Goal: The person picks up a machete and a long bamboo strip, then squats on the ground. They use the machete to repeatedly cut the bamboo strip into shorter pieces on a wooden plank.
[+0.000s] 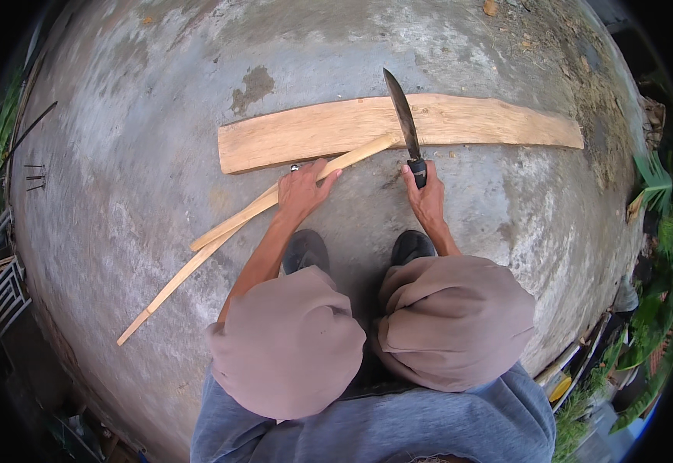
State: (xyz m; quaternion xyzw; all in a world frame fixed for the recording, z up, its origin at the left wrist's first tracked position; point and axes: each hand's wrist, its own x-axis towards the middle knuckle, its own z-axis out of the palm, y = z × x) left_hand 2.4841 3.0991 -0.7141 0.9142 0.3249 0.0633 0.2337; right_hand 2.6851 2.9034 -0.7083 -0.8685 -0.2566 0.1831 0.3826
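My left hand, a ring on one finger, is closed around a narrow wooden strip. That strip slants up to the right, and its far end lies over the near edge of a long pale plank. A second thin strip crosses beneath it and reaches out to the lower left; whether my fingers also grip this one is hidden. In my right hand is the black handle of a machete. Its dark blade points away from me, across the plank, just right of the strip's end.
My knees and dark shoes are close below my hands. The plank lies crosswise on a rough concrete floor. A few nails or thin rods lie far left. Dirt and plants line the right edge.
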